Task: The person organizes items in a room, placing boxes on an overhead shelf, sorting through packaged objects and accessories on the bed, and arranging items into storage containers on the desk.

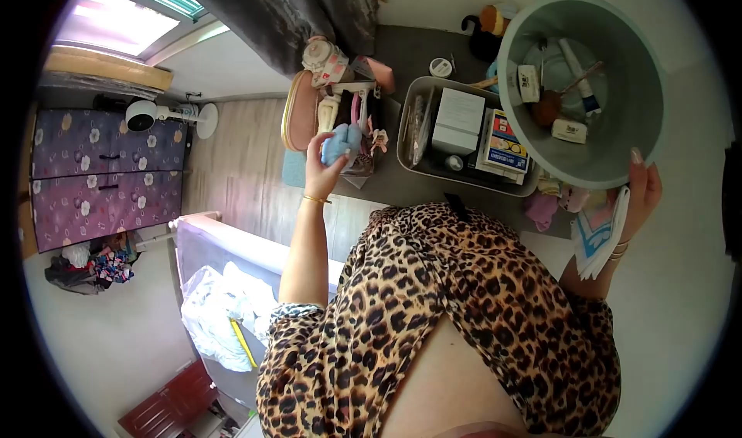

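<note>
My left hand (321, 177) is closed around a soft light-blue thing (340, 143) with rounded lobes, its exact kind unclear. It is held above a crate of small goods, near a pink zip case (302, 113) and a claw hair clip (379, 140). On the other side, my right hand (643, 187) grips the rim of a grey-green bucket (506, 121), which tilts toward me. A folded white and blue printed sheet or packet (600, 233) is also in that hand. Inside the bucket lie a tube (580, 76), a brush (547, 107) and small white packages (569, 131).
Between my hands a grey bin (410, 140) holds a white box (461, 112) and a blue-yellow box (507, 140). A round white container (440, 68) stands behind it. A white camera (141, 116), flowered cabinet (108, 160) and bed (224, 241) are at left.
</note>
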A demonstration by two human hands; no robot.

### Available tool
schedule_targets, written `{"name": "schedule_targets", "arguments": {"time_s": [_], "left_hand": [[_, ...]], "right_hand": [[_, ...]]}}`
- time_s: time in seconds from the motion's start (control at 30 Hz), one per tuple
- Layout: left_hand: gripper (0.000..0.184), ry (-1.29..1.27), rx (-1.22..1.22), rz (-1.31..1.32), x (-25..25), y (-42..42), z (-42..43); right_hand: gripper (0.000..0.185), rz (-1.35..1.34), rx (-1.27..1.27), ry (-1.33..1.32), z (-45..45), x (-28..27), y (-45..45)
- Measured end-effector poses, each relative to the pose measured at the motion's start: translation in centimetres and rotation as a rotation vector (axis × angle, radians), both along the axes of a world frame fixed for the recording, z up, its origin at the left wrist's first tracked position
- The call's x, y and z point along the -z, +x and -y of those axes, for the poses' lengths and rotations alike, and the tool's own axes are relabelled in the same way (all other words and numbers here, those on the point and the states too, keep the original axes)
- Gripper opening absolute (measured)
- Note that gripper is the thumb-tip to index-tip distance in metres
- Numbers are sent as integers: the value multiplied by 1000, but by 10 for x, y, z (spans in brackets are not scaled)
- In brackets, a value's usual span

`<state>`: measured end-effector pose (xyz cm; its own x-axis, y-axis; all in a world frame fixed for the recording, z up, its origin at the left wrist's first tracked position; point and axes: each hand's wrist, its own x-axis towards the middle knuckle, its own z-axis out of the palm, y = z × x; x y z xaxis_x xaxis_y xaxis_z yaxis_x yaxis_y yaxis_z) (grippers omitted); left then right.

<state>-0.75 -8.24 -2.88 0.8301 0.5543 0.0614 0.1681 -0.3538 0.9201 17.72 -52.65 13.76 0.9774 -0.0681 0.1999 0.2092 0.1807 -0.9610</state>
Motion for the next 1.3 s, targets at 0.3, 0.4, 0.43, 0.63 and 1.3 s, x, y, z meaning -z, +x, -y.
{"name": "schedule_targets", "arguments": {"time_s": [0.3, 0.4, 0.43, 0.63, 1.3], "left_hand": [[72, 801, 212, -301, -25, 4, -8], [77, 657, 170, -296, -23, 13, 9], [77, 624, 194, -297, -27, 15, 9], [72, 988, 292, -500, -46, 24, 20], [23, 868, 645, -363, -227, 225, 195]], "right_hand": [[18, -35, 32, 11, -10, 0, -3], [19, -78, 0, -9, -5, 2, -1], [19, -80, -1, -9, -6, 0, -1], [18, -45, 39, -158, -9, -2, 1], [12, 278, -220, -275, -65, 2, -8]]}}
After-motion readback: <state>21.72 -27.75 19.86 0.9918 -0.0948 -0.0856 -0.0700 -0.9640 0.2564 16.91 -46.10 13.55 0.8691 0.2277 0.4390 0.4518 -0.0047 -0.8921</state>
